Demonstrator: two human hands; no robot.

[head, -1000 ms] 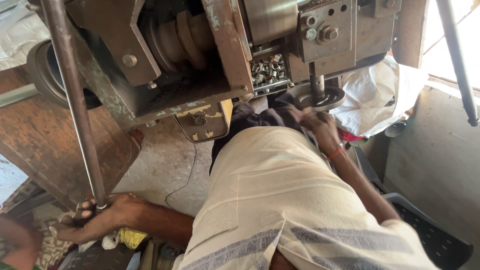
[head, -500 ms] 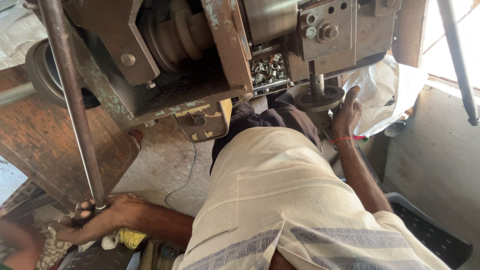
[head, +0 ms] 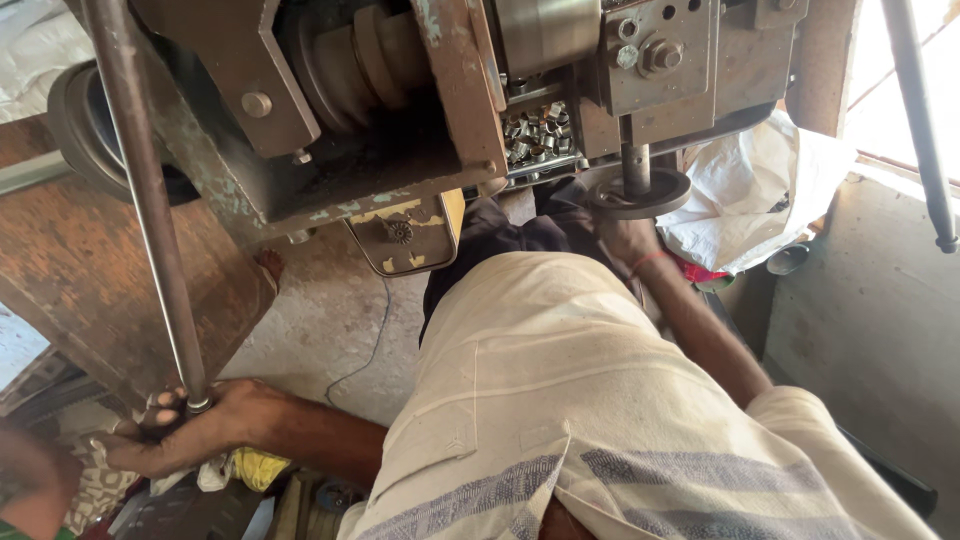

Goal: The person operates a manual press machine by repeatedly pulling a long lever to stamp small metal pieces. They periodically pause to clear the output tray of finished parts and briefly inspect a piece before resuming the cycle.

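Left hand (head: 185, 430) grips the long steel lever rod's (head: 145, 200) lower end; right hand (head: 628, 240), grip unclear, touches the round metal handwheel (head: 640, 195).

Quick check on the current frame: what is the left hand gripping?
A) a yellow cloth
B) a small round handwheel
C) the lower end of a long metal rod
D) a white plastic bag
C: the left hand is closed around the bottom end of the long metal rod that runs up along the machine, while the right hand sits under the small round handwheel.
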